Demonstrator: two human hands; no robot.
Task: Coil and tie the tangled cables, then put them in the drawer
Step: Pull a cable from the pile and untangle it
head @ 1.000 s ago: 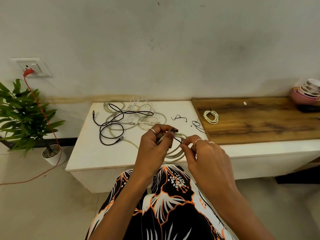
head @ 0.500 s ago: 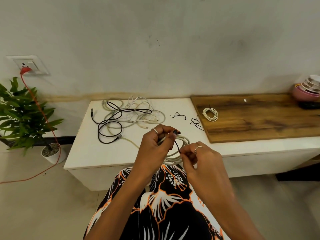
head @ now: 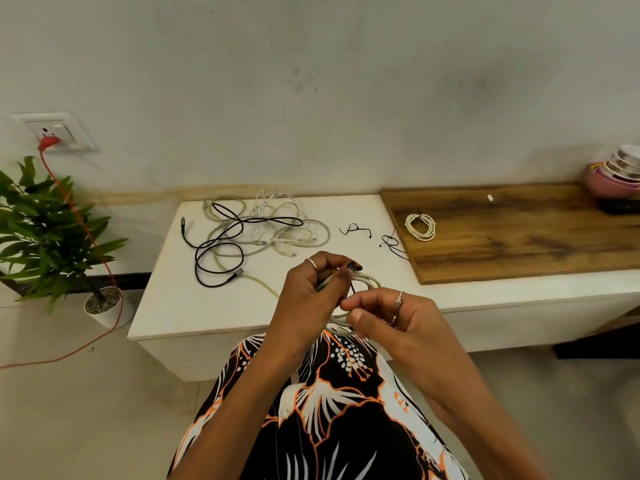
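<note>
1. A patterned black, white and orange garment [head: 332, 410] fills the bottom of the view, with both forearms reaching forward over it.
2. The left hand [head: 308, 299] is closed around a coil of pale grey cable [head: 367, 282], fingers curled over the loops at the near edge of the white table [head: 194, 306].
3. The right hand [head: 391, 320] pinches a thin black tie [head: 353, 288] between thumb and forefinger, just beside the left hand, with the coil's lower loops passing under it.
4. A tail of the held cable runs left across the table toward the pile.
5. Farther back lies a tangle of black, grey and white cables [head: 256, 230].
6. Right of it lie two loose black ties [head: 355, 230], apart from each other.
7. A small white coil already tied [head: 420, 226] rests on the wooden board [head: 519, 244].
8. Stacked bowls [head: 620, 171] sit at the far right; a potted plant [head: 45, 233] stands on the floor at left.
</note>
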